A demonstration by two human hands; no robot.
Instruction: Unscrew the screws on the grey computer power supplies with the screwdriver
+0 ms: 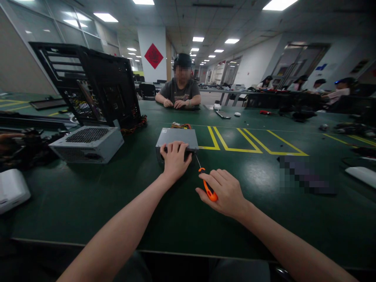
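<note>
A grey metal computer power supply (178, 135) sits on the green table in front of me, a bundle of coloured cables (181, 125) at its far side. My left hand (175, 162) grips its near end, fingers bent over the top edge and covering much of the near face. In my right hand (225, 192) is a screwdriver (210, 192) with an orange and black handle. Its thin shaft slants up and left, the tip at the near right corner of the power supply. Whether the tip sits in a screw is too small to tell.
A second power supply (88, 143) with a mesh top lies at the left, before a black computer case (96, 84). Yellow tape lines (243, 150) mark the green tabletop (164, 219). Across the table sits a person (182, 92). A white object (13, 190) stands far left.
</note>
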